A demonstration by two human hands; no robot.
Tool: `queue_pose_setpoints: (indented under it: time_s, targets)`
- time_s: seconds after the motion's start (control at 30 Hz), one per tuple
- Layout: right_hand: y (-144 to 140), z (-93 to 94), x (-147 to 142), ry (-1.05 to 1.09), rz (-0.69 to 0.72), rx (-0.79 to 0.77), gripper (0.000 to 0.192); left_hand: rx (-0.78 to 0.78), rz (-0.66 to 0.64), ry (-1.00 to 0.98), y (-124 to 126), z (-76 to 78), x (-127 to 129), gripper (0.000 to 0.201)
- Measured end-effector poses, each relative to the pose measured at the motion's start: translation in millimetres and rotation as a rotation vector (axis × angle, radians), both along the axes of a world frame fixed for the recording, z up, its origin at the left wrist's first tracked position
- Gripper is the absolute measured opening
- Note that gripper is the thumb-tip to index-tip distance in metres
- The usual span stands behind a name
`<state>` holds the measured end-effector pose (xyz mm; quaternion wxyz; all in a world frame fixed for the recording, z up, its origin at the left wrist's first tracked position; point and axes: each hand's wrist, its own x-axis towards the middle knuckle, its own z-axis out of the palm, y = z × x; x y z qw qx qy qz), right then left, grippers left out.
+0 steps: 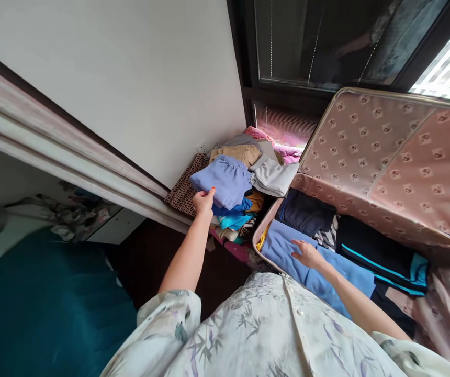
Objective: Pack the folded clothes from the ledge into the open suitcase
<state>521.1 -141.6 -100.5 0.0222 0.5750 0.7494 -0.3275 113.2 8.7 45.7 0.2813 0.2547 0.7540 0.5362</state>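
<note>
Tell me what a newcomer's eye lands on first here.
First the open suitcase on the right, its pink patterned lid raised and folded dark and blue clothes inside, where the right hand rests flat on a blue garment. Next, the heap of folded clothes in the corner under the window, where the left hand grips a periwinkle folded piece.

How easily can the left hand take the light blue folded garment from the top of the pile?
Probably yes. The left hand already grips the edge of the light blue folded garment, which lies on top of the pile of clothes with nothing over it.
</note>
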Motion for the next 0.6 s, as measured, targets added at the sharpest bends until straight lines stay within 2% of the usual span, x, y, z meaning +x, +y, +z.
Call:
queue_pose_setpoints:
  time_s: [0.07, 0.17, 0.27, 0.33, 0.47, 0.6]
  targets:
    - [2, 4.4, -4, 0.019, 0.004, 0.011, 0.054, -0.037, 0.018, 0.028, -1, 5.1, 2, 0.027]
    - [4, 14.7, -9, 0.06, 0.02, 0.036, 0.053, -0.11, 0.012, -0.07, -1, 13.5, 5, 0.031]
    - [7, 31.3, -19, 0.106, 0.035, 0.113, 0.057, -0.076, 0.006, -0.177, 4, 23.1, 7, 0.022]
    - [11, 44.4, -31, 0.106, 0.035, 0.194, 0.067, -0.021, -0.006, -0.286, 9, 30.6, 11, 0.019]
    - [23, 72.3, -58, 0.119, 0.034, 0.386, 0.102, 0.037, -0.103, -0.636, 13, 52.9, 23, 0.02]
    - [39, 107.4, -75, 0.248, -0.045, 0.698, 0.125, 0.14, -0.295, -0.817, -9, 82.8, 46, 0.009]
